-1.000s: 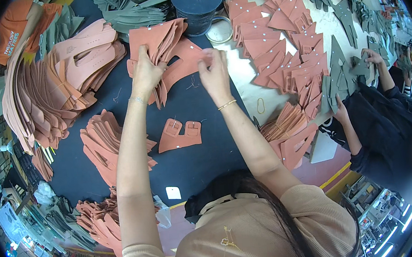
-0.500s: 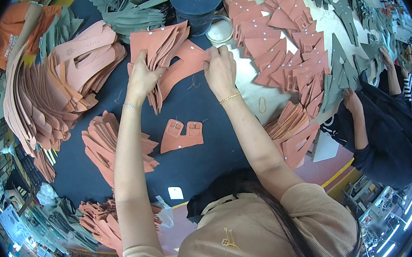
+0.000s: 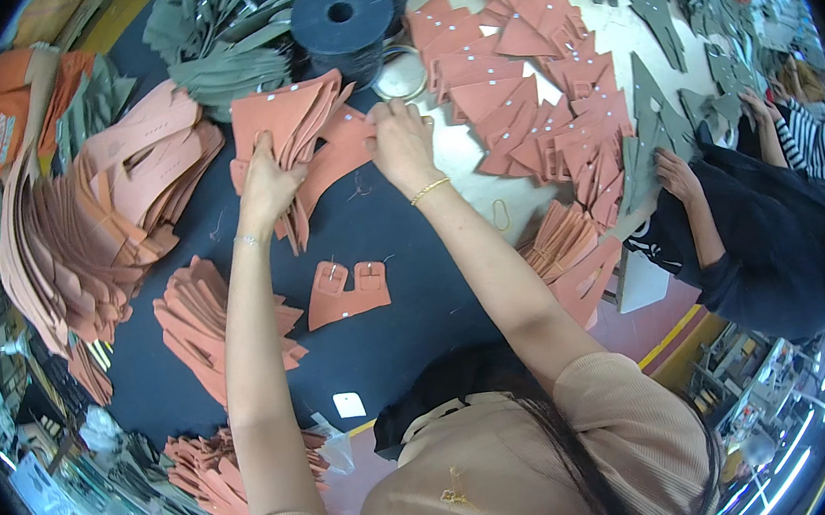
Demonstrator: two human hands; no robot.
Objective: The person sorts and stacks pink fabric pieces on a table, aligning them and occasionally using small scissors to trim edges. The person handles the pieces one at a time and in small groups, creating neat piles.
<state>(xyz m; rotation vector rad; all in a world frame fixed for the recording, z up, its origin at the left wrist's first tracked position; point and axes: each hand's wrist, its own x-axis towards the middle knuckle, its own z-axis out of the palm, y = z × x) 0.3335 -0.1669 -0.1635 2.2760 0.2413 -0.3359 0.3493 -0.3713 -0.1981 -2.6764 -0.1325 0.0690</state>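
Observation:
A fanned stack of coral-coloured leather cut pieces [image 3: 285, 112] lies on the dark table in front of me. My left hand [image 3: 270, 184] is closed on its left side, the thumb on top and the other fingers partly hidden. From the stack's right side one leather piece [image 3: 345, 146] sticks out. The fingers of my right hand [image 3: 404, 143] are closed on that piece's far right end. Nearer to me lies a separate coral leather piece with two buckles [image 3: 349, 302], flat on the table.
Pink leather pieces [image 3: 80, 252] are heaped at left, and a coral bundle [image 3: 200, 320] lies beside my left forearm. Black spools [image 3: 342, 39] stand behind the stack. Overlapping coral pieces [image 3: 514, 76] cover the right side. A co-worker's hand [image 3: 677, 174] touches green pieces [image 3: 656, 136].
The whole view has shifted, so the table's things appear farther left. Both hands keep their hold on the leather pieces, with little change between them.

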